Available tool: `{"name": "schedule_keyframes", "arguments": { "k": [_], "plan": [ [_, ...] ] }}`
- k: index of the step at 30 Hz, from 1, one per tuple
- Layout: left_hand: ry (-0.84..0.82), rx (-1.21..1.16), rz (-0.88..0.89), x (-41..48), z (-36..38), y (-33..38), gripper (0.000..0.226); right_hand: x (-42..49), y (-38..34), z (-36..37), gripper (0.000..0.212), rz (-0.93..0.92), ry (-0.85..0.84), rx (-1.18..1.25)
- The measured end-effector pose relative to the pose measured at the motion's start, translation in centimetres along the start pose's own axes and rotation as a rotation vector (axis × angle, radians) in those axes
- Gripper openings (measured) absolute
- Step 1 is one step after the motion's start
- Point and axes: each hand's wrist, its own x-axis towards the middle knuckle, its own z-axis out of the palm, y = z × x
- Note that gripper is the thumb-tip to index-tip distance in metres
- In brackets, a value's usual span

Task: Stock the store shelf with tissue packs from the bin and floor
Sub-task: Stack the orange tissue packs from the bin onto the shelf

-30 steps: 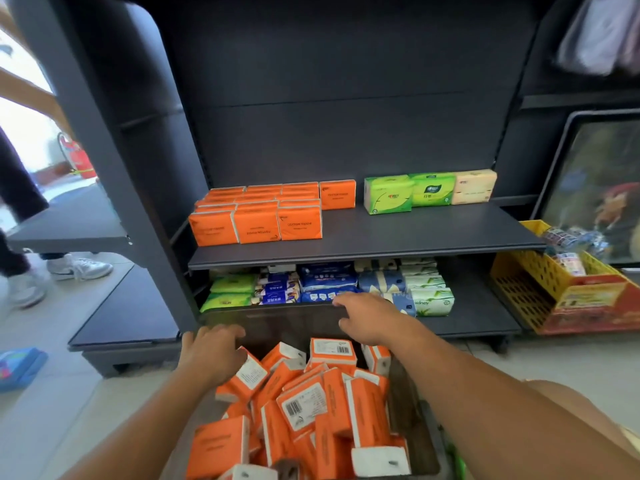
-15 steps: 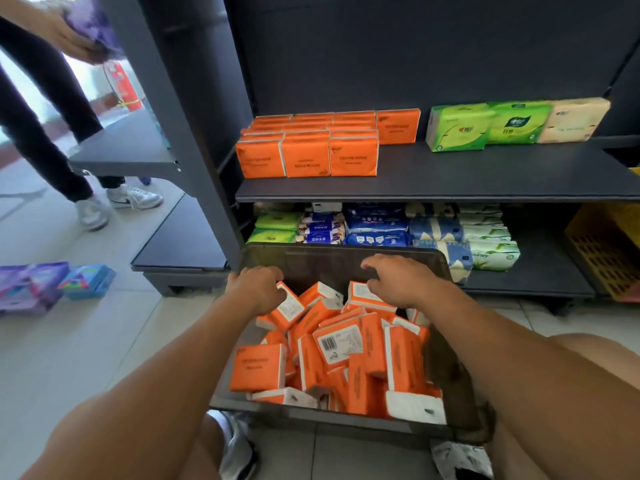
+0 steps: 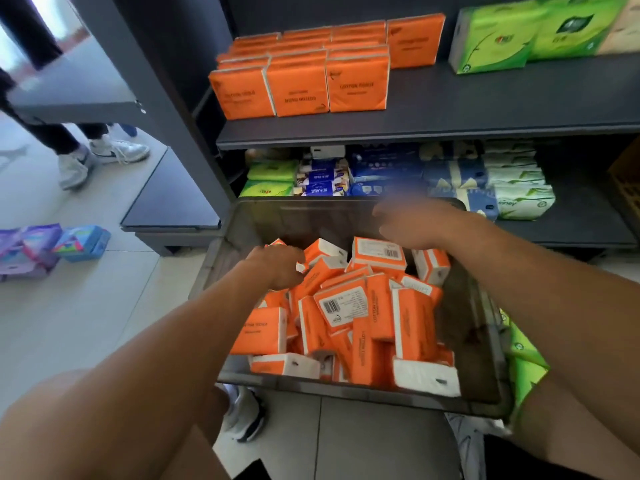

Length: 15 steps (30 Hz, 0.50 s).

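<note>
1. Noted tiled floor (image 3: 86, 323) before dark shelf (image 3: 415, 133).
2. Found orange packs (image 3: 346, 306) heaped loose in grey bin (image 3: 304, 220) on that floor, just before shelf.
3. Saw left hand (image 3: 277, 265) down in bin, fingers curled round one pack's white end.
4. Saw right hand (image 3: 415, 223) blurred above packs near bin's far wall; could not tell its grip.
5. Saw shelved packs (image 3: 301, 84) in orange rows on upper board, green packs (image 3: 502, 39) beside them.
6. Spotted floor packs (image 3: 45, 247), purple and blue, far left.
</note>
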Motion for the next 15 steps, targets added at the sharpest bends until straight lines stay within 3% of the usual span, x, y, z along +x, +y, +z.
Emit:
{"name": "schedule_keyframes", "arguments": {
  "k": [4,7,12,15],
  "plan": [
    [-0.197,0.099,-0.028,0.2,2.9,-2.1,0.05,1.3,0.1,0.6,0.041,-0.027,-0.038,-0.033],
    [-0.296,0.155,0.056,-0.2,5.4,-2.2,0.054,2.0,0.1,1.3,0.039,-0.037,-0.095,-0.062],
    [-0.32,0.21,0.184,-0.3,8.4,-1.0,0.055,2.9,0.1,2.1,0.011,-0.098,-0.154,-0.086],
    [-0.287,0.407,0.272,-0.6,9.1,-0.1,0.052,3.1,-0.1,2.5,0.013,-0.115,-0.163,-0.055]
  ]
}}
